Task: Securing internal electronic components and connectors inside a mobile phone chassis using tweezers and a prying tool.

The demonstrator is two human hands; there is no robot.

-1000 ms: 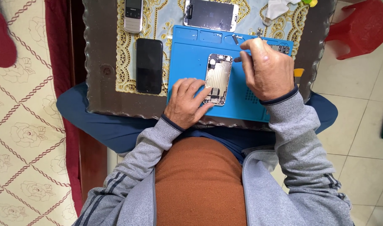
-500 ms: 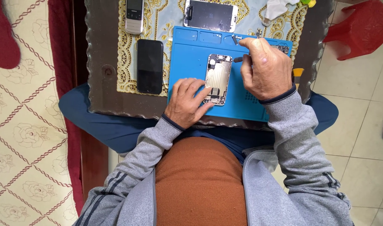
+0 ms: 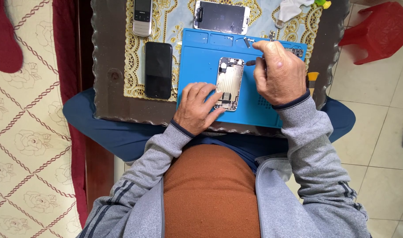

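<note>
An opened phone body [image 3: 229, 81], silver inside, lies on a blue repair mat [image 3: 197, 66] on a small glass-topped table. My left hand [image 3: 197, 109] rests on the mat with its fingers pressing the phone body's lower left edge. My right hand [image 3: 278, 72] is closed around a small screwdriver [image 3: 251, 63]; its dark tip points at the phone body's upper right corner. Most of the tool is hidden by the fingers.
A black smartphone [image 3: 158, 69] lies left of the mat. A grey keypad phone [image 3: 143, 16] and a detached white-framed screen [image 3: 221, 16] lie at the table's far side. Small parts sit on the mat's top edge. A red plastic stool [image 3: 379, 31] stands right.
My right hand has shifted slightly, keeping the screwdriver tip at the phone body's upper right corner. The left hand stays on the phone body.
</note>
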